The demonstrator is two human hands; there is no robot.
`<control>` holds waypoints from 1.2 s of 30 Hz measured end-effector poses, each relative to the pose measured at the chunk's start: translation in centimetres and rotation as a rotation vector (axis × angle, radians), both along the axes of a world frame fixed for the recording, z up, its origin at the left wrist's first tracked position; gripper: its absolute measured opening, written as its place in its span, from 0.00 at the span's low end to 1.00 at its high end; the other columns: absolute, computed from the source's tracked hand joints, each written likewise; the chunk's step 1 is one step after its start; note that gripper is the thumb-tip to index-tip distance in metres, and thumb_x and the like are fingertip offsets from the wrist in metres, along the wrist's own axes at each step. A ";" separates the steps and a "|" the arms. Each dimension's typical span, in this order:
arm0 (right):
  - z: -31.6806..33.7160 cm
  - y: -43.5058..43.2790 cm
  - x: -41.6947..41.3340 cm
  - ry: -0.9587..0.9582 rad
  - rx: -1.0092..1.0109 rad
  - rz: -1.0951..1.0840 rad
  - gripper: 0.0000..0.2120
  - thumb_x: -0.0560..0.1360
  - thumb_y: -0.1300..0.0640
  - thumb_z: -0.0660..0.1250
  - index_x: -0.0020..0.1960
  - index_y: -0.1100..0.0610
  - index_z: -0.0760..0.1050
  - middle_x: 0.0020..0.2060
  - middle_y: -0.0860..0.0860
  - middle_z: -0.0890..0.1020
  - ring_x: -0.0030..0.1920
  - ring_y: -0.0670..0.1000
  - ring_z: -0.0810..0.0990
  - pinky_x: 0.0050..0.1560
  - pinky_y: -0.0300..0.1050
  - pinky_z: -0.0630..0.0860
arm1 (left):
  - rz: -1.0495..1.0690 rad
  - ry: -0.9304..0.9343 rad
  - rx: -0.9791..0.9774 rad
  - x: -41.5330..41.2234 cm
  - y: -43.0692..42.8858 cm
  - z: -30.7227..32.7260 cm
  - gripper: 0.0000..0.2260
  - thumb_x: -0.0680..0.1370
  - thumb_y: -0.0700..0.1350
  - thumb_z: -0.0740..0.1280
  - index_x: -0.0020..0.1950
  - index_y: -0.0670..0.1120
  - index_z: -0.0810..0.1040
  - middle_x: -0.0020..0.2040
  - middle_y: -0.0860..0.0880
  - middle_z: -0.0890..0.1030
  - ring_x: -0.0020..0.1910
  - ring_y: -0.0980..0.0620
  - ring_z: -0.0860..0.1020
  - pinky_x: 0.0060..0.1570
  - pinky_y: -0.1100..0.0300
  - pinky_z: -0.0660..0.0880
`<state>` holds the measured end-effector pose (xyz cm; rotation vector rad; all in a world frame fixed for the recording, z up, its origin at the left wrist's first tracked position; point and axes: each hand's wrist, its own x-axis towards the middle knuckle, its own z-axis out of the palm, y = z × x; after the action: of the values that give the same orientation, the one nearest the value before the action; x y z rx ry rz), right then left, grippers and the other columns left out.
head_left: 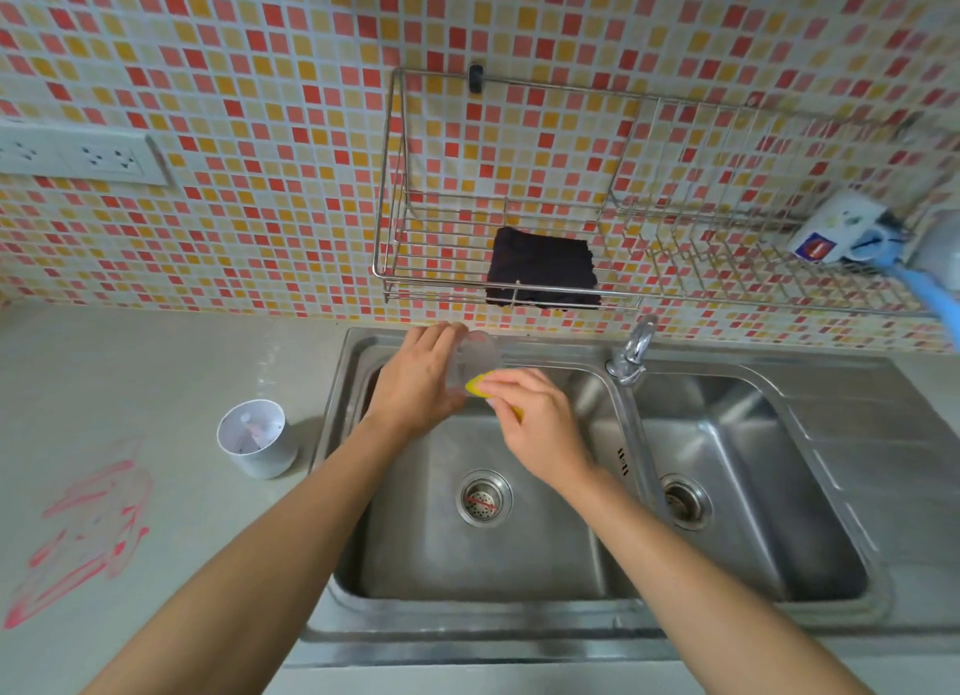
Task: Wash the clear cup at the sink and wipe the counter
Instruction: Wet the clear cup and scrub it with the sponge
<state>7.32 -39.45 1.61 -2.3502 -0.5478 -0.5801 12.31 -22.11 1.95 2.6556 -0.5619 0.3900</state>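
**Q:** Fig. 1, L to R. Counter (156,361) first?
**A:** Pink smears (88,528) at far L, not yet wiped. White tub (254,437) stands upright just beside the sink rim (332,460).

**Q:** Hands?
**A:** Left hand (415,377) wraps the clear cup (475,356), fingers curled round its wall. It is above the back of the L basin and clear of the bottom. Right hand (540,424) pinches a yellow sponge (477,385) against the cup.

**Q:** Cup's axis?
**A:** Looks tipped approx. sideways, long axis running L–R, mouth prob. toward the sponge. The clear wall blurs the rim, so can't be sure.

**Q:** Handling?
**A:** Judged light and thin-walled, likely plastic w/ some give. Slippery once wet or soapy. Best held round the mid-wall, as here, w/o squeezing hard.

**Q:** Further R?
**A:** Dark cloth (543,268) on the wall rack (441,284) above. Tap (636,348) sits between the basins, no water visible. Mug (836,231) at the rack's far R.
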 end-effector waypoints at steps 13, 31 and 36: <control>-0.1 -2.5 0.5 -0.080 -0.140 -0.014 0.14 0.68 0.71 0.69 0.49 0.57 0.84 0.48 0.50 0.84 0.52 0.51 0.80 0.53 0.43 0.74 | -0.058 0.059 0.073 -0.2 -1.2 0.1 0.33 0.67 0.53 0.76 0.66 0.49 0.66 0.62 0.51 0.74 0.60 0.49 0.70 0.42 0.51 0.80; -0.6 -2.6 -1.7 0.100 0.083 0.016 0.13 0.71 0.70 0.68 0.51 0.58 0.84 0.49 0.50 0.84 0.51 0.45 0.78 0.58 0.35 0.72 | -0.160 0.112 0.106 0.7 -1.9 0.2 0.36 0.65 0.58 0.77 0.66 0.52 0.64 0.64 0.53 0.73 0.61 0.50 0.69 0.48 0.51 0.80; 0.3 -5.0 0.8 -0.127 -0.364 0.050 0.14 0.69 0.67 0.72 0.50 0.53 0.82 0.50 0.48 0.82 0.53 0.52 0.78 0.52 0.46 0.75 | -0.186 0.186 0.029 0.8 -1.8 0.4 0.33 0.66 0.49 0.76 0.67 0.50 0.65 0.64 0.51 0.73 0.60 0.49 0.68 0.53 0.51 0.77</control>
<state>8.08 -44.42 1.90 -2.6419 -0.8274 -0.6544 13.12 -23.90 2.31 2.6016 -0.7514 0.0801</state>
